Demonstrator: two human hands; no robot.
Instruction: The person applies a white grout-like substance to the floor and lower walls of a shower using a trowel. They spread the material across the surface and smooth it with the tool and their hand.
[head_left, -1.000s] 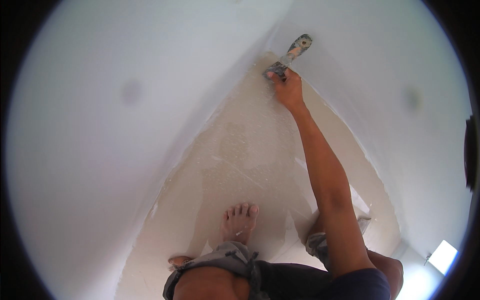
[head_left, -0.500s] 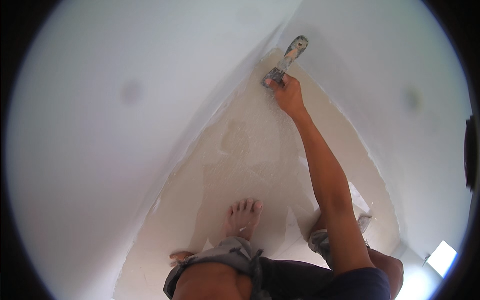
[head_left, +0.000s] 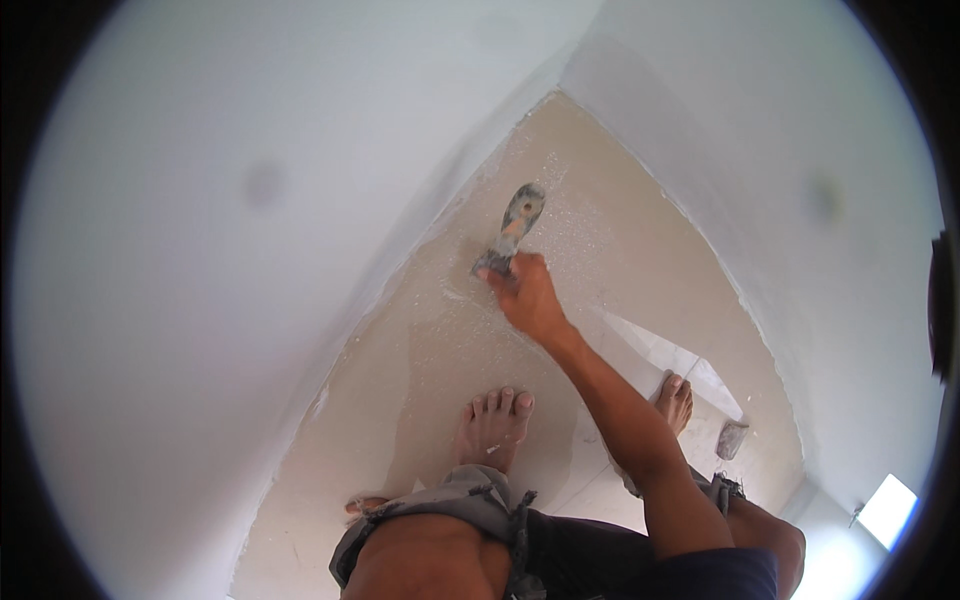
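Observation:
My right hand (head_left: 530,300) grips a putty knife (head_left: 521,215) stained with dried plaster. The fingers close around its dark blade end, low against the floor (head_left: 450,370), while the handle sticks out away from me. White specks and scrape marks lie around the blade. Beside my bent left knee shows a bit of what looks like my left hand (head_left: 366,505); the rest is hidden behind the leg and rolled trouser cuff, so its fingers cannot be made out.
Pale walls rise on the left (head_left: 200,250) and right (head_left: 800,230), meeting in a corner ahead. My bare feet (head_left: 492,425) are on the floor. A small grey block-like object (head_left: 732,440) sits by the right foot, near a bright light patch (head_left: 660,345). A bright white rectangle (head_left: 888,510) shows at lower right.
My right hand has drawn the putty knife back from the corner, toward me and slightly left. My right foot and the small grey object now show more fully.

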